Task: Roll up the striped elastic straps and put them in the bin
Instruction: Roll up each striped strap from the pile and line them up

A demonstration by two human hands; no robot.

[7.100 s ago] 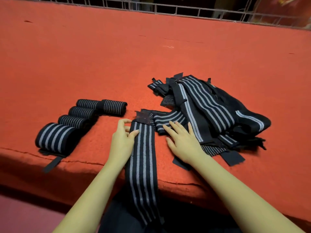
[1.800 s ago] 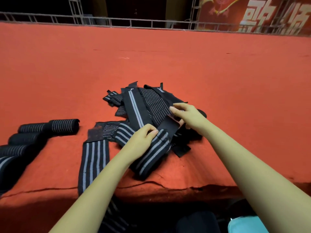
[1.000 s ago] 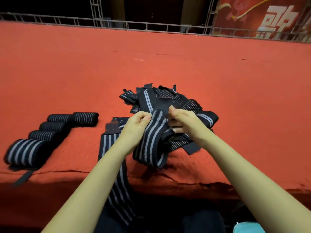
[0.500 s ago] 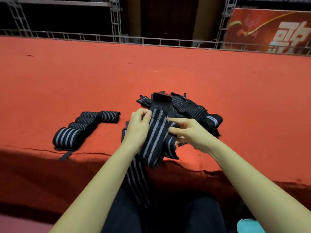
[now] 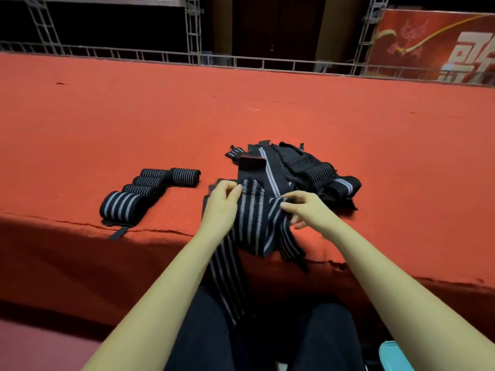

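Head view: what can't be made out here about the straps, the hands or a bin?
- Black grey-striped elastic strap, pinched by left hand and right hand: motion-blurred, so its folds are unclear.
- Loose pile of striped straps: they overlap, so they cannot be counted.
- Teal object: cut off by the bottom edge, so it may or may not be a bin.
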